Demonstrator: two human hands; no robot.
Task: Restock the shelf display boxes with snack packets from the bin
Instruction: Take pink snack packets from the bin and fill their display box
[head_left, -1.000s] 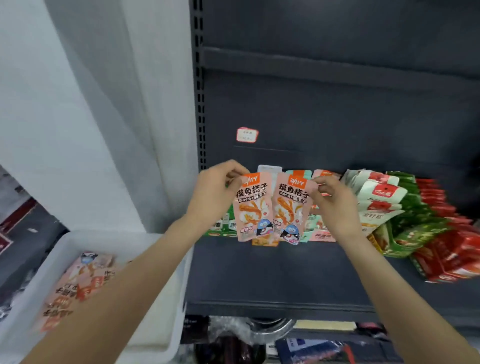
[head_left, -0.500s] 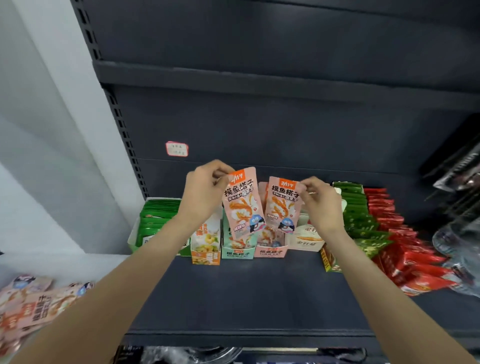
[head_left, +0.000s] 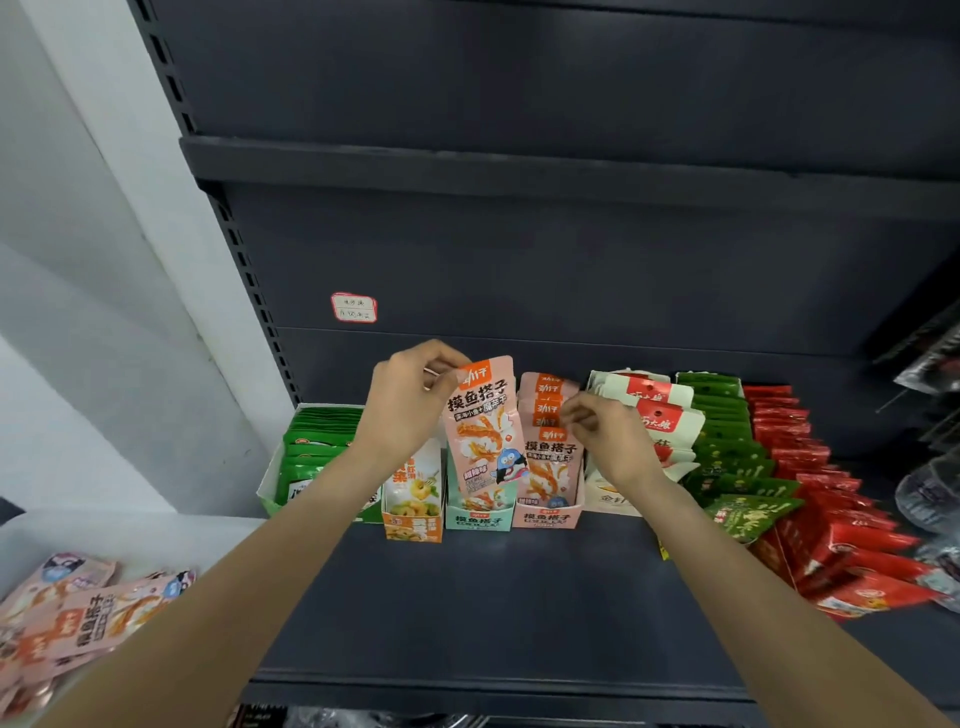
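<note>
We pinch one pink fish-snack packet (head_left: 483, 431) by its top corner in our left hand (head_left: 410, 410) above the teal display box (head_left: 480, 519), while our right hand's (head_left: 608, 441) curled fingertips seat another packet (head_left: 550, 457) upright in the pink display box (head_left: 548, 517), presumably keeping labels facing forward.

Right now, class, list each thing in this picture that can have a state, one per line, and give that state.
Left hand: pinches the top corner of a pink packet, held upright above the teal display box.
Right hand: fingers on the top of the packets in the pink display box.
Pink display box: nearly full.
Green display box: filled with green packets.
Bin: holds more pink packets.
</note>
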